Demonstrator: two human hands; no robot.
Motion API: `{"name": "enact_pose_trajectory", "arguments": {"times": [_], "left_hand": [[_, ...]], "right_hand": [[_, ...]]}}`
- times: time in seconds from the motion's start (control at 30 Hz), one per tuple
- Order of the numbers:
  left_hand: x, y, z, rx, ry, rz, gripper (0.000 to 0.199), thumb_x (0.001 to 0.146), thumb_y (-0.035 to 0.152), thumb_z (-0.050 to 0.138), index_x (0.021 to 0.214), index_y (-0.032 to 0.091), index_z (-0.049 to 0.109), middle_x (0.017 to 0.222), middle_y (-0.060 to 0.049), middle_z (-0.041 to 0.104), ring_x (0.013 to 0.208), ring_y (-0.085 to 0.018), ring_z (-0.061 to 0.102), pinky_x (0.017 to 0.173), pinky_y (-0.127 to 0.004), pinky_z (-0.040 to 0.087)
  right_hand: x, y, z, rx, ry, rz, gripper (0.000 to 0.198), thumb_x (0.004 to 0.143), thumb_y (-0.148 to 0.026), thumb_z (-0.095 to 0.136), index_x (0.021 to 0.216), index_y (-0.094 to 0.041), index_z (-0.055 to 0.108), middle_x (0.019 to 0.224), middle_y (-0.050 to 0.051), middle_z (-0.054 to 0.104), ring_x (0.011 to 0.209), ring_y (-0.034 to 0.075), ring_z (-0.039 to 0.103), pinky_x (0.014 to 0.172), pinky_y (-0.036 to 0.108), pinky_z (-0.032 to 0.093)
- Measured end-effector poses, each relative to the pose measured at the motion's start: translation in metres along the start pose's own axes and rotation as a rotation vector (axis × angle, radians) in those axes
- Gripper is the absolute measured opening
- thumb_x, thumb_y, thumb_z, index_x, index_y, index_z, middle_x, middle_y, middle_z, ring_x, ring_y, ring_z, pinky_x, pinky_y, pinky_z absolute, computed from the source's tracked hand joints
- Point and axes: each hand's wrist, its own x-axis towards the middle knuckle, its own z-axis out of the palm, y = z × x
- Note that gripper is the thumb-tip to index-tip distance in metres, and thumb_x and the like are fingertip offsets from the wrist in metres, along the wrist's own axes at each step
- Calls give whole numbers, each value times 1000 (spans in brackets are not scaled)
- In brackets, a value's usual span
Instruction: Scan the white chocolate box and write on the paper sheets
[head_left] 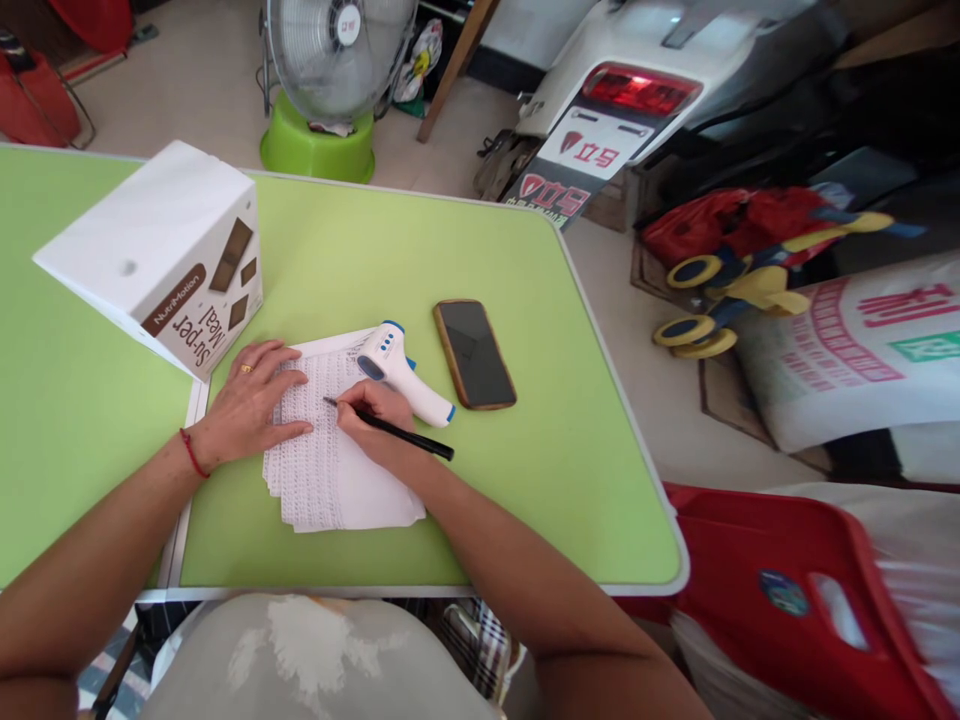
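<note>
My right hand grips a black pen, its tip at the written lines of a paper stack. Dense rows of handwriting fill the sheet's left part, while its right part is blank. Flat on the left edge of the papers rests my left hand, fingers spread. A white and blue infrared thermometer lies over the stack's upper right, just beyond my right hand. To its right is a dark-screened smartphone in a brown case.
A white box printed "Su-per Meal" stands on the green table, left of the papers. Past the far edge are a fan on a green stool and a white scooter. A red chair is at the right.
</note>
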Motion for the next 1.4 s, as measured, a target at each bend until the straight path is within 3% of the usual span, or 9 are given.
{"name": "enact_pose_trajectory", "arguments": {"times": [0.63,1.03,1.2,1.4], "left_hand": [[0,0,-1,16,-2,14,43,81,45,68,110,16,58,131,-16,52,132,-35,37,111,-56,31],[0,0,-2,-22,-6,-8,42,80,46,68,110,17,59,131,-16,53,132,-35,38,110,-57,30],[0,-2,-1,-17,-8,1,44,81,48,68,110,15,59,131,-17,52,132,-36,37,111,-56,31],[4,3,-5,-26,50,18,36,85,43,64,110,18,56,127,-14,54,128,-33,42,108,-55,37]], "right_hand": [[0,-1,-1,-2,-4,28,6,66,-21,55,60,-22,54,56,-2,60,51,13,52,51,26,43],[-1,4,-2,-79,-33,-73,6,66,-18,51,62,-23,51,55,-3,57,52,12,51,51,26,42],[0,10,-3,-180,-62,-220,10,71,-15,50,65,-22,54,58,-2,58,53,12,52,54,26,43],[3,14,-11,-546,-126,-618,19,91,-19,47,90,-21,66,87,8,67,80,20,60,73,33,48]]}}
